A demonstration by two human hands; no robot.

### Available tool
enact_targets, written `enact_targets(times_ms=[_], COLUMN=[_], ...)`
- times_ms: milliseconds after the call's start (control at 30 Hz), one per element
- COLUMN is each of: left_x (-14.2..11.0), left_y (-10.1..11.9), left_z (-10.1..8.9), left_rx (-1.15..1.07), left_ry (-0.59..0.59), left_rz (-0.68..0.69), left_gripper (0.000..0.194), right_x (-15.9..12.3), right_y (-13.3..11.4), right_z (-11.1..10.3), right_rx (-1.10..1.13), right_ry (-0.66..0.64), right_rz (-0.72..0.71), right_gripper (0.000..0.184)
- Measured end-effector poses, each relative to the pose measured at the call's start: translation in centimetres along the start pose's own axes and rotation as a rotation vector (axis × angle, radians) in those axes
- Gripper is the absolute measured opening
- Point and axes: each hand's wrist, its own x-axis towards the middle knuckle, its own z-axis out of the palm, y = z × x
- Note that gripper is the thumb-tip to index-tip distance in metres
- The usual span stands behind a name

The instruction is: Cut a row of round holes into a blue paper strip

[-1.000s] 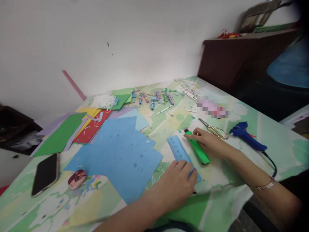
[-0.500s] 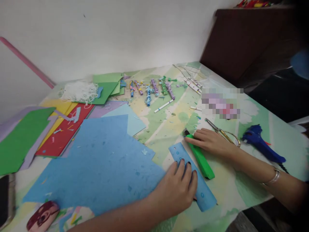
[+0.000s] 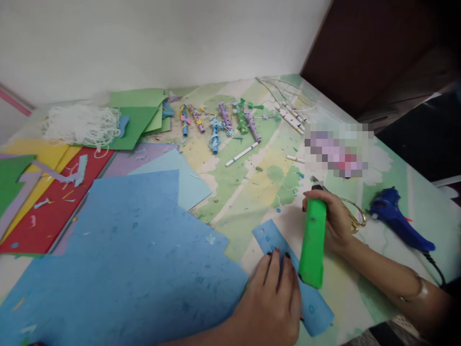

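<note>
My left hand [image 3: 272, 298] lies over a blue foam or paper strip [image 3: 319, 310], its fingers stretched out and slightly apart on top. Small rings and a hole mark the strip, and its middle is hidden beneath the fingers. My right hand [image 3: 334, 221] is wrapped round what looks like a green single-hole punch [image 3: 313, 245] with a dark and metal tip. That tool is tilted above the strip's right side, tip pointing away from me. Gold-handled scissors [image 3: 356, 216] are partly hidden behind the right hand. A large blue sheet [image 3: 144, 250] spreads to the left.
A blue glue gun [image 3: 399, 216] lies at the right. Decorated small tubes [image 3: 215, 134] and white marker-like sticks [image 3: 243, 154] sit farther back. Tangled white string [image 3: 82, 125], a red sheet [image 3: 54, 206] and green sheets [image 3: 137, 115] are at the left. A pixelated patch [image 3: 336, 151] hides something.
My right hand, which rested with fingers extended on the green punch lying on the table, now grips it and has lifted it upright-looking. The left hand stays on the strip. The view has shifted.
</note>
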Motion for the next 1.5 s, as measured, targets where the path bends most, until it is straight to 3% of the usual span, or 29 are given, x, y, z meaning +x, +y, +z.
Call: enact_targets(times_ms=[100, 233, 300, 467, 667, 767, 900, 1067, 1300, 1500], left_x=[0.2, 0.4, 0.4, 0.4, 0.1, 0.0, 0.0, 0.0, -0.2, -0.4], left_y=[0.0, 0.2, 0.2, 0.2, 0.4, 0.6, 1.1, 1.3, 0.8, 0.8], left_z=[0.1, 0.0, -0.1, -0.5, 0.3, 0.4, 0.3, -0.2, -0.3, 0.0], left_rx=[-0.012, 0.009, 0.029, 0.089, 0.055, 0.009, -0.008, -0.014, -0.032, -0.052], left_ry=[-0.005, -0.01, -0.035, -0.096, -0.05, -0.072, -0.104, -0.159, -0.154, -0.147], left_rz=[0.001, 0.031, 0.058, 0.077, 0.033, -0.056, -0.191, -0.189, -0.159, -0.193], left_gripper=[0.033, 0.034, 0.035, 0.047, 0.052, 0.052, 0.053, 0.058, 0.067, 0.067], right_x=[-0.4, -0.2, -0.1, -0.2, 0.2, 0.0, -0.6, -0.5, -0.3, 0.2], right_y=[0.2, -0.2, -0.6, -0.4, -0.8, -1.9, -3.8, -6.1, -6.1, -5.6], right_z=[-0.3, -1.1, -1.1, -0.4, -0.6, -0.8, -0.6, 0.3, 1.6, 1.3], right_rx=[0.036, 0.019, -0.038, -0.12, 0.351, 0.417, 0.436, 0.603, 0.424, 0.526], right_ry=[-0.017, -0.239, -0.246, -0.072, -0.021, -0.031, -0.132, -0.223, -0.309, -0.468], right_rz=[-0.05, -0.183, -0.192, -0.127, 0.059, 0.096, 0.264, 0.436, 0.276, 0.286], right_gripper=[0.025, 0.039, 0.044, 0.043, 0.037, 0.034, 0.027, 0.025, 0.01, 0.013])
